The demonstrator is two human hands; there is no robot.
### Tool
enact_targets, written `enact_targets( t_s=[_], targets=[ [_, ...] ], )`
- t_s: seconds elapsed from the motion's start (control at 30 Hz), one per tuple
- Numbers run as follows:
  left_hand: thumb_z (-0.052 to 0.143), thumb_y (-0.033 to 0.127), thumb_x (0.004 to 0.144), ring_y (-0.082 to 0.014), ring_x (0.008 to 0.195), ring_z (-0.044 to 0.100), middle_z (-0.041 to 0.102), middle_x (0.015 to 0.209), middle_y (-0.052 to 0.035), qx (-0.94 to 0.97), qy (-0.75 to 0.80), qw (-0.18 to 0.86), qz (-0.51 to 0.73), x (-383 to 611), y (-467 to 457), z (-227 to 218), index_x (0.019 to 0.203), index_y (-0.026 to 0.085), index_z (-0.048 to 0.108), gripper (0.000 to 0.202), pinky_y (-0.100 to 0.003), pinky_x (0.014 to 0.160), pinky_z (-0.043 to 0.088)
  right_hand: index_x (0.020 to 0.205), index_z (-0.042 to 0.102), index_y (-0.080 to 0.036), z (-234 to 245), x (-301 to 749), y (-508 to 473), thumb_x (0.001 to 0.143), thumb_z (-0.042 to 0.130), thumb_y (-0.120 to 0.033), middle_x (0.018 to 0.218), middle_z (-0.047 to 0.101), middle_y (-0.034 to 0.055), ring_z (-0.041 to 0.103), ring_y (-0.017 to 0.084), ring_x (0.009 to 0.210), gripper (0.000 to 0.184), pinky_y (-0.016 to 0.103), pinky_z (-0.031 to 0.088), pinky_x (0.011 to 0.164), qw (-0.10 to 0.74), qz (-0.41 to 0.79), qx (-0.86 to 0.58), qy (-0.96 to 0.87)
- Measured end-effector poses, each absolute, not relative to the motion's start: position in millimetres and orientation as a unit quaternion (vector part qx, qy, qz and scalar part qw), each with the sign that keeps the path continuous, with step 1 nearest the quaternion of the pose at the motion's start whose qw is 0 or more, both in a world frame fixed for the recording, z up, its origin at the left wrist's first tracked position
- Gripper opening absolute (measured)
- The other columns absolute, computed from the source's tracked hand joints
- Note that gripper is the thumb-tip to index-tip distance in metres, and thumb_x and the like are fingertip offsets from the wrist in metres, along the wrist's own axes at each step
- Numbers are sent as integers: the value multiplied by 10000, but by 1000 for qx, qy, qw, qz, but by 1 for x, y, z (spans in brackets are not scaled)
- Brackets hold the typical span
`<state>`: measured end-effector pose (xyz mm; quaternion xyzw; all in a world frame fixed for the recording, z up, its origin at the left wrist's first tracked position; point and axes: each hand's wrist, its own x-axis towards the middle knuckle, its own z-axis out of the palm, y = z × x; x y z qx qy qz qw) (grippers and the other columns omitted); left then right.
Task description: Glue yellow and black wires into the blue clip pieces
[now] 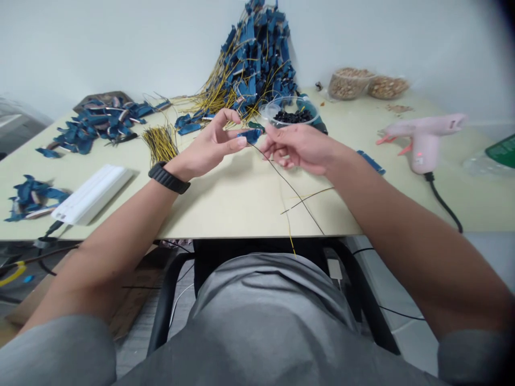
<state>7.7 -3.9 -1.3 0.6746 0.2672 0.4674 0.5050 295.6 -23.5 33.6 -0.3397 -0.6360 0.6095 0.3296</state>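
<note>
The blue piece is above the table, pinched in my left hand; a light, steady grip should keep the dark wire below unsnagged. My right hand curls just beside; whether it grips anything, I cannot tell.

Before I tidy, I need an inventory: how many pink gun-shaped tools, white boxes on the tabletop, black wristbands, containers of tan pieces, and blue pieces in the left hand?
Pink gun-shaped tool: 1
White box: 1
Black wristband: 1
Containers of tan pieces: 2
Blue piece in left hand: 1
Total: 6
</note>
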Motion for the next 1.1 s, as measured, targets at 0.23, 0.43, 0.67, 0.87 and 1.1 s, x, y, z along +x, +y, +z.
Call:
enact_targets(
  t_s=[0.23, 0.43, 0.67, 0.87, 1.1],
  targets=[
    [1178, 885, 821, -340, 1157, 885, 903, 1225, -75, 643, 267, 589, 410, -9, -3, -3, 1242, 324, 798, 798, -481, 946, 626, 1216, 905, -334, 29, 288, -30, 915, 1185, -394, 1425, 888, 116, 736, 370, 1343, 415, 474, 711, 1040, 449, 270, -322, -789],
    [1148, 951, 788, -493, 1525, 805, 918, 1254, -91, 637, 219, 646, 359, -7, 2, -11, 1314, 326, 776, 897, -596, 1085, 605, 1279, 947, -295, 16, 271, -33, 956, 1061, -275, 1439, 921, 107, 753, 408, 1436, 343, 663, 540, 1383, 422, 142, -254, -859],
    [1150, 964, 680, -580, 1857, 466, 955, 1279, -63, 617, 200, 690, 321, -8, 15, -23, 1161, 345, 766, 873, -731, 1261, 494, 1247, 957, -300, 17, 269, -35, 994, 1046, -296, 1351, 920, 109, 743, 414, 1373, 268, 644, 577, 1322, 421, 147, -259, -857],
    [1174, 904, 728, -584, 1873, 502, 972, 1327, -55, 608, 201, 692, 333, -6, 6, -19, 1264, 342, 804, 861, -752, 1288, 539, 1372, 958, -330, 31, 270, -44, 991, 1073, -298, 1441, 917, 119, 747, 438, 1441, 399, 645, 599, 1356, 393, 139, -273, -867],
    [1081, 1048, 758, -528, 1487, 770, 953, 1520, -60, 627, 191, 689, 308, -24, 20, -28, 1394, 367, 880, 953, -754, 1158, 595, 1057, 884, -285, 46, 368, -116, 1139, 894, -330, 1169, 933, 134, 811, 351, 1082, 94, 515, 635, 986, 459, 10, -408, -789]
  ],
)
